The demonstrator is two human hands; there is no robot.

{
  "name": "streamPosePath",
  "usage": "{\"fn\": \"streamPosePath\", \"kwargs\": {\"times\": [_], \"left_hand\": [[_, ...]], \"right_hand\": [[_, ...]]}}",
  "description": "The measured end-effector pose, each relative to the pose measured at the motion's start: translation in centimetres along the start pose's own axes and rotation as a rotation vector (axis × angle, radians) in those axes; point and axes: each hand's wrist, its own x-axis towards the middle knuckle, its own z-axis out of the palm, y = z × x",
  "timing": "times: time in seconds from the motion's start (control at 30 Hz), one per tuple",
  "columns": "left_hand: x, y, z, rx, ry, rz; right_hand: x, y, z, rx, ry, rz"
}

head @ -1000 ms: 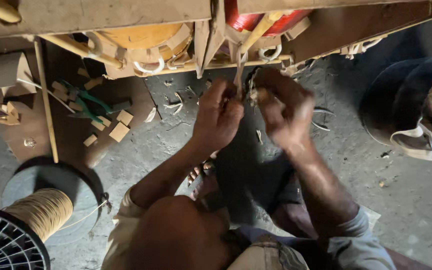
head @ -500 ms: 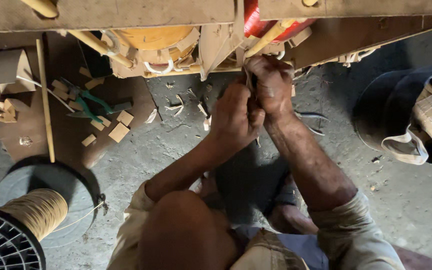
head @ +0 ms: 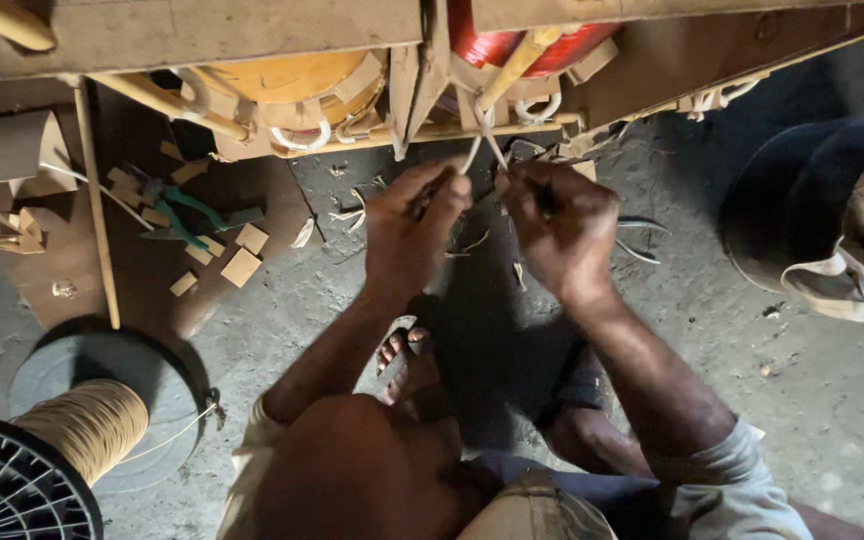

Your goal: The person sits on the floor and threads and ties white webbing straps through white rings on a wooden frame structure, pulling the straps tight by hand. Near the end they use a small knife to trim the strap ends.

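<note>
My left hand [head: 412, 235] and right hand [head: 557, 230] close over the ends of the thin pale tape strands [head: 482, 145], so I cannot tell how much each grip holds. The red wound coil [head: 512, 45] and the orange-yellow wound coil [head: 287, 80] sit mostly behind the brown wooden frame [head: 202, 35], which the top edge cuts off. The black spool of tan cord [head: 42, 460] runs off the bottom left corner. My bent knee [head: 362, 470] hides the floor beneath.
</note>
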Motion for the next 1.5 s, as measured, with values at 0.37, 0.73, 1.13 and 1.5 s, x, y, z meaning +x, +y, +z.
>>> {"fn": "streamPosePath", "kwargs": {"times": [0.37,0.73,1.13,1.5], "left_hand": [[3.2,0.0,0.9,-0.369,-0.125,-0.208],[2.3,-1.9,1.5,-0.033,0.081,0.409],[1.5,-2.2,2.5,-0.469,0.059,0.101],[1.6,-2.7,1.2,0.072,0.302,0.401]], "right_hand": [[2.6,1.8,2.5,0.589,-0.148,0.022],[3.0,-0.7,2.5,1.109,-0.020,0.402],[0.3,-0.3,1.8,0.840,-0.050,0.119],[6.4,-2.0,-4.6,-0.900,0.113,-1.088]]}}
